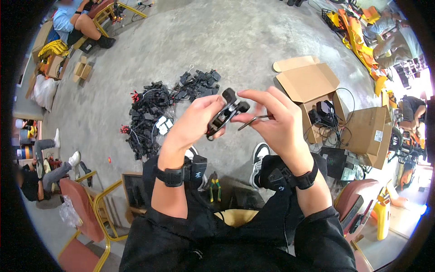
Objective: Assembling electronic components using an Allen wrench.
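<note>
My left hand (pixel 192 120) is closed around a black part (pixel 223 119) with a shiny metal middle and two rounded black ends, held up in front of me. It looks like a lever or clamp assembly, but its exact kind is unclear. Between the fingers of my right hand (pixel 282 119) is a thin, bent metal rod (pixel 252 120), shaped like a hex key. The right index fingertip comes close to the part's upper end; whether it touches I cannot tell. Beyond my left hand, a heap of black parts with cables (pixel 147 115) lies on the floor.
Green-and-yellow pliers (pixel 215 187) lie between my feet. On the right stand an open cardboard box (pixel 312 84) with black cabled parts and another carton (pixel 366 136). Red-seated chairs (pixel 81 208) flank me. People sit at the far left (pixel 74 20) and left (pixel 41 177).
</note>
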Motion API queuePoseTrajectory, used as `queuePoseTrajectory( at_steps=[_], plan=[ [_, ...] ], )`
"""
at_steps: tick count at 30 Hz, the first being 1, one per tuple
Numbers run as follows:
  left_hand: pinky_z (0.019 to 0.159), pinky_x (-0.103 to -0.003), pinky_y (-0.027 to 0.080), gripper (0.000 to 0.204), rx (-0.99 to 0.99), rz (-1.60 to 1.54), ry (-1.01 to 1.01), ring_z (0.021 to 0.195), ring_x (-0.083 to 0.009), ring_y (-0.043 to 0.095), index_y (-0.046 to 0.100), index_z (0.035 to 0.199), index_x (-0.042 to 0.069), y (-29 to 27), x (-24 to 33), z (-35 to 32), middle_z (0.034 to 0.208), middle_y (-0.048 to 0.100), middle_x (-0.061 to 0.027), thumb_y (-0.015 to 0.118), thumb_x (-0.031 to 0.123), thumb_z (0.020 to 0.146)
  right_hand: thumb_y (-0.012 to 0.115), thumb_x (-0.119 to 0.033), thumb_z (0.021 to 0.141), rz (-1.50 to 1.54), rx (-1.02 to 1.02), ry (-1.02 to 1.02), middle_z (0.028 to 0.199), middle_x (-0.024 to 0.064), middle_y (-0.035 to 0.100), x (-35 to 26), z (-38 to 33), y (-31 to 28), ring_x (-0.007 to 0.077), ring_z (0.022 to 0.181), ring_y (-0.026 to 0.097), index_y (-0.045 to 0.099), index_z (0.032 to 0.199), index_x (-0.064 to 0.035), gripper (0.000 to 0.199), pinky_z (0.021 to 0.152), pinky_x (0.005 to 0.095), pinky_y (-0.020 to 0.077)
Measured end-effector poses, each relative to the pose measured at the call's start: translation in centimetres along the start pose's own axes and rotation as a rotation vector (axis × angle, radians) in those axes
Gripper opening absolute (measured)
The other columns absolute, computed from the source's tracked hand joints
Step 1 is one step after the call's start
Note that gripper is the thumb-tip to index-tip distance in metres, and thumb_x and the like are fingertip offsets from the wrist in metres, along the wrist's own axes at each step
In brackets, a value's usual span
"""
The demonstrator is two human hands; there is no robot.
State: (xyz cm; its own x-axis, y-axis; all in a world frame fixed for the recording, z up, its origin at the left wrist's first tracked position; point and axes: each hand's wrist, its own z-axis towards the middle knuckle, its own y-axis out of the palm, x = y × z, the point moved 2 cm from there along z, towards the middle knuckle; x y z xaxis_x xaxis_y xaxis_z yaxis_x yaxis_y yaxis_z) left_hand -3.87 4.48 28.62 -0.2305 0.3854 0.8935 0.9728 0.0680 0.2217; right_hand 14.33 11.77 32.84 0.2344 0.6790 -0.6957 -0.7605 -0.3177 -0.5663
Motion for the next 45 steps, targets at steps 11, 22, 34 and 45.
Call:
queuePoseTrajectory(
  at_steps=[11,22,34,45],
  plan=[
    [0.051,-0.025,0.041,0.021,-0.238,0.280,-0.091,0.056,-0.0068,0.052,0.062,0.104,0.004,1.7,1.3,-2.1,0.071,0.057,0.0018,0.052,0.022,0.104,0.082,-0.011,0.071,0.073,-0.278,-0.150,0.114,0.0051,0.060,0.1,-1.8,-1.7,0.0263,0.083,0.069,0.074,0.108,-0.0162,0.038,0.070,0.0346,0.0556],
    [0.048,-0.025,0.036,0.022,-0.353,0.208,0.028,0.050,-0.0088,0.048,0.060,0.101,0.004,4.9,2.4,-4.1,0.064,0.052,0.0013,0.052,0.024,0.104,0.065,0.013,0.078,0.261,-0.279,-0.137,0.125,0.0111,0.063,-1.8,-4.7,-4.8,0.0178,0.092,0.069,0.070,0.118,-0.0039,0.044,0.072,0.0282,0.0572],
    [0.060,-0.025,0.045,0.016,0.110,0.581,0.326,0.065,-0.0068,0.055,0.070,0.094,0.001,3.7,1.8,-5.7,0.075,0.064,0.0006,0.065,0.016,0.096,0.066,0.014,0.075,-0.018,-0.154,-0.144,0.116,0.0115,0.066,-3.9,-6.9,-3.6,0.0200,0.092,0.069,0.065,0.109,0.0000,0.037,0.068,0.0290,0.0561],
    [0.058,-0.020,0.036,0.032,-0.017,-0.125,0.332,0.064,-0.0037,0.041,0.069,0.121,0.000,2.0,0.3,-4.0,0.093,0.065,0.0032,0.062,0.022,0.099,0.072,0.005,0.071,-0.096,-0.015,-0.272,0.118,0.0043,0.066,-2.8,-5.8,-1.0,0.0261,0.088,0.070,0.067,0.112,-0.0091,0.044,0.067,0.0340,0.0577]
  ],
)
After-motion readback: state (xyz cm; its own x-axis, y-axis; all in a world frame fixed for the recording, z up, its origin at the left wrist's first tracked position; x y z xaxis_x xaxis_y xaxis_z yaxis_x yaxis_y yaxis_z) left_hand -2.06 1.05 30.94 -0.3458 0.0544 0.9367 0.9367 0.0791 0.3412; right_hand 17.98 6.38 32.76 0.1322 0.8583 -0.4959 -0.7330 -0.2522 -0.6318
